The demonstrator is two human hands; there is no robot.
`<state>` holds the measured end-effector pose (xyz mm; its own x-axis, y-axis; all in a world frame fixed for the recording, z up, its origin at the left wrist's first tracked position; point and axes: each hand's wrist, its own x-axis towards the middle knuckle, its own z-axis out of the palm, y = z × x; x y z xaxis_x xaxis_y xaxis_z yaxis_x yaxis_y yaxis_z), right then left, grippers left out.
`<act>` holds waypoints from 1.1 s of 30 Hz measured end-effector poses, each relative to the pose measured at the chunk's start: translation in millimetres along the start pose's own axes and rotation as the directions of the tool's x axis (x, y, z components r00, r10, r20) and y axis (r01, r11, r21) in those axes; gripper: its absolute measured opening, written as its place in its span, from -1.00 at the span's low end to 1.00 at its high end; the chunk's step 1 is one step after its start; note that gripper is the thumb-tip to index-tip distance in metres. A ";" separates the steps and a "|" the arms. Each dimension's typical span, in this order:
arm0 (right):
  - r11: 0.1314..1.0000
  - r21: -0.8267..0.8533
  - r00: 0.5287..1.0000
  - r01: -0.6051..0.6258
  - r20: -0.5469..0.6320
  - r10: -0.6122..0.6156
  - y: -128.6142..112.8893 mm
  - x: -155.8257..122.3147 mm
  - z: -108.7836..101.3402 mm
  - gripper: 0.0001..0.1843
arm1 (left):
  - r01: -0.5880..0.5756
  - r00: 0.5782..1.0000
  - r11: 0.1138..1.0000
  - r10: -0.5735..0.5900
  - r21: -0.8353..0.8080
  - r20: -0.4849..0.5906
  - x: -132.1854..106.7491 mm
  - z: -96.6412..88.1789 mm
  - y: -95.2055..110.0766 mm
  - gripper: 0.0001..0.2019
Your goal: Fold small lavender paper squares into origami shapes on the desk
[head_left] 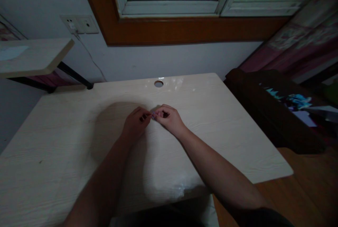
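Both of my hands meet over the middle of the pale wooden desk point(211, 114), fingertips close together. A tiny bluish-purple object point(153, 115) shows between them; it is too small and dim for its kind to be told. My right hand point(169, 117) pinches it between thumb and fingers. From the other side, my left hand point(136, 123) is closed in a pinch, its thumb and fingertip at the object's left end. Whether the left fingers grip the same object or a part of it is hard to see.
A round cable hole point(158, 84) lies near the desk's back edge. At the left, a raised shelf point(34, 57) stands on black legs. A white cord point(91, 56) hangs from the wall socket point(79, 24). To the right is a dark wooden chest point(274, 121) with items on it.
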<state>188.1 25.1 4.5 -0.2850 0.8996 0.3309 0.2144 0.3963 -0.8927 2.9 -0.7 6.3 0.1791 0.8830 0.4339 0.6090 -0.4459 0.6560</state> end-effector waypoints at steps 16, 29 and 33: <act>0.997 0.062 0.998 -0.049 -0.036 0.051 -1.2 0.6 -0.6 -0.91 | 0.033 0.999 0.999 -0.033 0.013 0.012 -0.5 0.3 1.1 -0.95; 0.983 0.157 0.995 -0.093 -0.029 0.098 6.3 1.2 0.6 -0.86 | 0.044 0.999 0.998 -0.043 -0.052 0.017 -1.2 -1.7 -1.2 -0.89; 0.987 0.136 0.995 -0.086 -0.030 0.091 7.5 1.5 0.7 -0.84 | 0.028 0.999 0.998 -0.027 -0.054 0.026 -0.9 -2.5 -1.5 -0.88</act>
<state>188.6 29.3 -1.9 -0.2362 0.9369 0.2576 0.1086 0.2889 -0.9512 -0.1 -1.2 6.5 0.1828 0.8980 0.4001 0.5708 -0.4283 0.7006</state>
